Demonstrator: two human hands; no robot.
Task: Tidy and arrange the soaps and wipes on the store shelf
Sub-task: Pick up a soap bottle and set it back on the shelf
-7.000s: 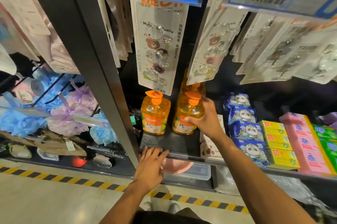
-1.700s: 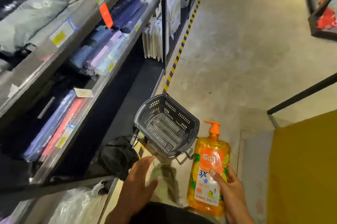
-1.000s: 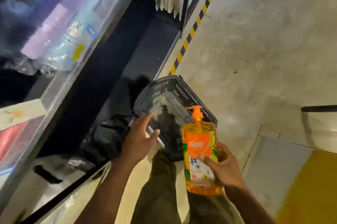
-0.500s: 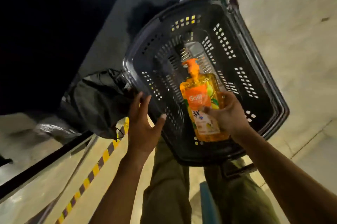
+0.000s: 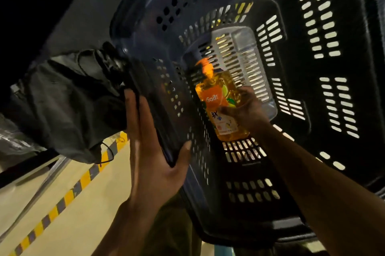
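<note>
We are clamping the left hand (image 5: 154,151) on the basket's (image 5: 239,232) left rim to steady it, probably so the right hand (image 5: 248,107), wrapped round the soap bottle (image 5: 216,99), can lay it pump-far inside.

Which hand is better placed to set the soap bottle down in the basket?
The right hand: its fingers grip the soap bottle low inside the basket, while the left hand clasps the basket's rim, steadying it.
</note>
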